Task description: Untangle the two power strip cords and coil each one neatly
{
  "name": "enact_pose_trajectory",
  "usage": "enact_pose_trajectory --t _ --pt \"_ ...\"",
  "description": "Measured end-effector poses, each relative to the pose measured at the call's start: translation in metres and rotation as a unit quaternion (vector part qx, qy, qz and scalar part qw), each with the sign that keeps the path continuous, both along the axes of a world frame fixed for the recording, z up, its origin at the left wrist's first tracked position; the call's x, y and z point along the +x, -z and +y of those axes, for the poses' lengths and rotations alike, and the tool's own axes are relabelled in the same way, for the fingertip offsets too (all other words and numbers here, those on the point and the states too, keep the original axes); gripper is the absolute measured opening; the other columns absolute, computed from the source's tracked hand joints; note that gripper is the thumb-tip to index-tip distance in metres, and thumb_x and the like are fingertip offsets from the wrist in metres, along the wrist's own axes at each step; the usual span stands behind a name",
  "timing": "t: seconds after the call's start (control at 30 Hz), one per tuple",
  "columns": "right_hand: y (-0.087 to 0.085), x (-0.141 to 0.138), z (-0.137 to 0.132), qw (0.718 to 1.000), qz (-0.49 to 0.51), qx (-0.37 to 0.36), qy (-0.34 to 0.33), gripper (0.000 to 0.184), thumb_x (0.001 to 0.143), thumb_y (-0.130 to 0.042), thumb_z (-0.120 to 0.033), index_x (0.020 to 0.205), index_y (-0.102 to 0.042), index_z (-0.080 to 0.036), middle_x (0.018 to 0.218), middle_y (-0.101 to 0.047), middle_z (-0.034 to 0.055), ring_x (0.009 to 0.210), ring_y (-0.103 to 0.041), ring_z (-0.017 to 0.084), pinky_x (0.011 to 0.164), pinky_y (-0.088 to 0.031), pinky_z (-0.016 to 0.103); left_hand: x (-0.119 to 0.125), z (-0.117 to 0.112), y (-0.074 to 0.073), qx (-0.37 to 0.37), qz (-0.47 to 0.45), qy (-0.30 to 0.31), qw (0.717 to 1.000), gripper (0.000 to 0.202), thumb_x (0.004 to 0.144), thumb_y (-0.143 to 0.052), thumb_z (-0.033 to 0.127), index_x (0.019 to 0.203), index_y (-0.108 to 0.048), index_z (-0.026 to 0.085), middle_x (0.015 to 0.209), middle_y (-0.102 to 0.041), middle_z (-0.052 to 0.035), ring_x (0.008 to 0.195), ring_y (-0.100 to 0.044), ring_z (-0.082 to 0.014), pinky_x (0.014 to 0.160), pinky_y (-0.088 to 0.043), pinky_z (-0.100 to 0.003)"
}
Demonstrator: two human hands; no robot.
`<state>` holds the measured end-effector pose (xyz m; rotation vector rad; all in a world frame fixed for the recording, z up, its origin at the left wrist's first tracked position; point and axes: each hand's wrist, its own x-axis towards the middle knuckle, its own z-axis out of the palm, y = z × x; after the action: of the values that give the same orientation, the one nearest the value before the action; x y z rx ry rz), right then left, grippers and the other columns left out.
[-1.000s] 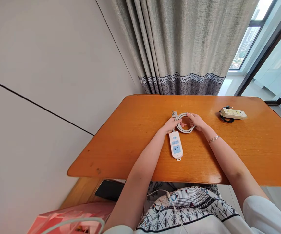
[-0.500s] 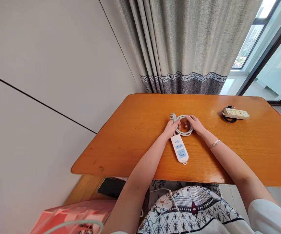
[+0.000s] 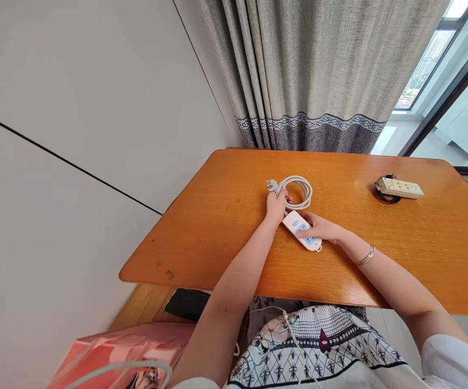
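Note:
A white power strip [image 3: 294, 221] with blue socket panels lies at an angle over the wooden table. My right hand [image 3: 319, 228] is closed around its lower half, thumb across the sockets and fingers at the far side. Its white cord [image 3: 307, 189] is looped into a round coil beyond the strip. My left hand [image 3: 276, 205] grips the left side of that coil, near where it meets the strip. Just past my left fingers pokes out the grey-white plug [image 3: 272, 185], prongs facing left.
On the right of the table [image 3: 218, 232] lies a second, cream power strip [image 3: 400, 188] with a black cord [image 3: 388, 198]. A curtain [image 3: 319, 70] hangs behind the table. Below its left edge are a dark flat object [image 3: 187, 304] and a pink bag [image 3: 116, 351].
My right hand has let go of the coil's right side and taken hold of the power strip. The strip has swung to a flatter angle, and coil and plug have shifted left and away.

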<state>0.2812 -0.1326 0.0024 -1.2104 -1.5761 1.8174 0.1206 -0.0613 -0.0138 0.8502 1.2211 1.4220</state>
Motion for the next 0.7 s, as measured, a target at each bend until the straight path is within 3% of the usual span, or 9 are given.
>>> enact_pose_trajectory --t 0.07,0.13,0.2,0.27,0.37,0.47,0.53,0.6,0.7 --pt "-0.010 0.000 -0.004 0.978 -0.177 0.086 -0.068 0.071 0.060 -0.090 -0.040 0.118 -0.057 -0.017 0.109 -0.072 0.0100 0.097 -0.068 0.027 0.083 -0.055 0.039 -0.005 0.003 0.002 -0.004 0.017 -0.017 1.000 0.028 0.095 -0.057 0.020 0.068 -0.047 0.019 0.058 -0.050 0.0052 0.049 -0.056 -0.0098 0.052 -0.044 -0.022" --pt "-0.025 0.001 -0.010 0.925 -0.318 0.164 -0.125 0.064 0.066 -0.086 -0.039 0.119 -0.059 -0.016 0.109 -0.073 0.0125 0.098 -0.069 0.030 0.082 -0.053 0.039 -0.010 0.006 0.003 -0.005 0.033 -0.022 0.999 0.026 0.095 -0.056 0.017 0.070 -0.049 0.019 0.058 -0.050 0.0058 0.050 -0.059 -0.0106 0.053 -0.045 -0.023" --pt "-0.041 0.004 -0.015 0.880 -0.392 0.235 -0.131 0.060 0.073 -0.080 -0.036 0.126 -0.058 -0.018 0.112 -0.073 0.0143 0.099 -0.071 0.032 0.081 -0.052 0.038 -0.015 0.008 0.003 -0.006 0.045 -0.011 0.999 0.024 0.094 -0.057 0.016 0.071 -0.050 0.019 0.059 -0.051 0.0059 0.050 -0.061 -0.0115 0.055 -0.047 -0.024" --pt "-0.055 0.011 -0.018 0.865 -0.394 0.294 -0.100 0.057 0.077 -0.075 -0.029 0.131 -0.057 -0.021 0.117 -0.073 0.0127 0.102 -0.071 0.031 0.083 -0.051 0.037 -0.020 0.009 0.002 -0.008 0.052 0.016 0.998 0.024 0.093 -0.059 0.016 0.071 -0.051 0.019 0.058 -0.052 0.0056 0.051 -0.063 -0.0128 0.058 -0.049 -0.025" --pt "-0.067 0.026 -0.013 0.891 -0.275 0.361 -0.010 0.049 0.079 -0.067 -0.023 0.128 -0.058 -0.023 0.118 -0.072 0.0083 0.102 -0.068 0.026 0.090 -0.050 0.038 -0.023 0.006 0.001 -0.010 0.056 0.075 0.996 0.026 0.089 -0.066 0.020 0.067 -0.053 0.018 0.055 -0.052 0.0050 0.056 -0.065 -0.0147 0.063 -0.052 -0.027" --pt "-0.058 0.041 0.005 0.916 -0.110 0.374 0.098 0.048 0.084 -0.068 -0.034 0.129 -0.055 -0.022 0.114 -0.071 0.0075 0.103 -0.066 0.023 0.095 -0.050 0.039 -0.018 -0.001 0.002 -0.013 0.042 0.153 0.987 0.023 0.080 -0.079 0.030 0.071 -0.064 0.016 0.063 -0.065 -0.0005 0.070 -0.071 -0.0187 0.073 -0.057 -0.031" --pt "-0.043 0.046 0.021 0.929 -0.025 0.338 0.149 0.052 0.087 -0.066 -0.043 0.131 -0.051 -0.021 0.111 -0.070 0.0075 0.103 -0.065 0.022 0.098 -0.051 0.040 -0.012 -0.007 0.002 -0.019 0.004 0.208 0.978 0.026 0.075 -0.084 0.037 0.082 -0.071 0.016 0.078 -0.075 -0.0063 0.086 -0.074 -0.0228 0.083 -0.058 -0.034" --pt "-0.025 0.048 0.034 0.938 -0.006 0.280 0.202 0.047 0.090 -0.060 -0.045 0.130 -0.052 -0.022 0.112 -0.070 0.0074 0.105 -0.063 0.022 0.102 -0.050 0.043 -0.007 -0.011 0.002 -0.034 -0.031 0.240 0.970 0.033 0.073 -0.086 0.042 0.088 -0.073 0.016 0.088 -0.078 -0.0103 0.096 -0.074 -0.0253 0.087 -0.058 -0.035" --pt "-0.006 0.048 0.045 0.956 -0.017 0.178 0.233 0.044 0.092 -0.057 -0.044 0.131 -0.053 -0.023 0.120 -0.067 0.0065 0.115 -0.060 0.022 0.111 -0.045 0.043 -0.002 -0.014 0.003 -0.078 -0.036 0.249 0.965 0.031 0.074 -0.086 0.041 0.086 -0.073 0.015 0.087 -0.078 -0.0115 0.093 -0.075 -0.0244 0.080 -0.059 -0.032"
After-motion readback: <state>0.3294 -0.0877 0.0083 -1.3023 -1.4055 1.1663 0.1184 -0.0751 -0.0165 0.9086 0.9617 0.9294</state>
